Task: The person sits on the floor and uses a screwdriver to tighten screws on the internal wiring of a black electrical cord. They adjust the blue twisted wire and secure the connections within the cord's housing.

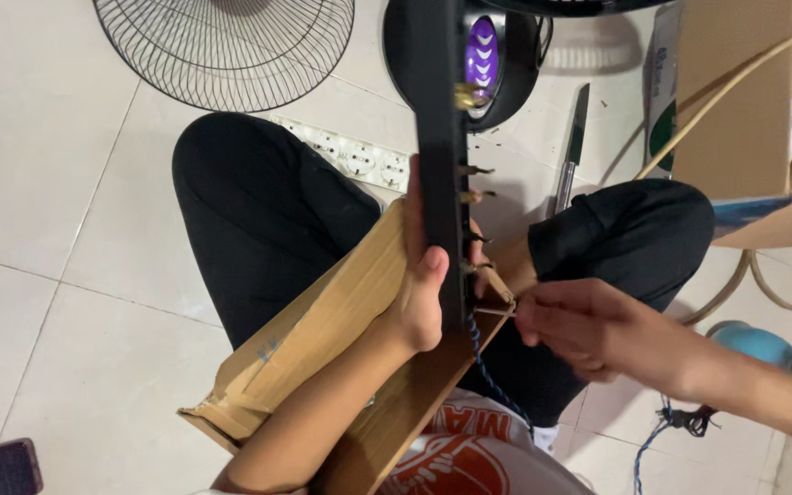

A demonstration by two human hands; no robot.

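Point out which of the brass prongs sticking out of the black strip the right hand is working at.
The lowest brass prong, at the strip's near end: the right hand pinches there, while the prongs above stand free. The left hand grips the black strip.

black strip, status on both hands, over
Left hand clamped on black strip, held upright. Right hand fingers pinching thin wire at strip's lower end. Cardboard on lap beneath.
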